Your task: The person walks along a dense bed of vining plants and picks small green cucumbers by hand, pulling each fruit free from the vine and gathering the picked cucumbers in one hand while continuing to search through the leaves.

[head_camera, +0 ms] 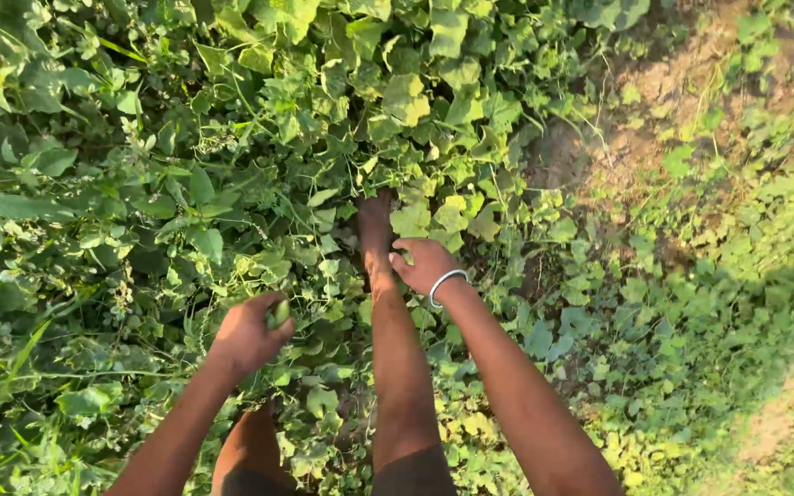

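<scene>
A dense mat of green, broad-leaved vines [232, 165] covered most of the ground, with a patch of bare brown soil [663, 101] at the upper right, and the person's bare leg and foot [377, 230] stood planted among the leaves. The left hand [248, 332] hovered low over the vines with its fingers [273, 303] clamped on a small green oval vegetable [281, 313], while the right hand [425, 264], wearing a thin silver metal bangle [446, 284] at the wrist, rested just beside the foot. Its fingers were curled together among the leaves, and I could not tell whether they gripped anything.
</scene>
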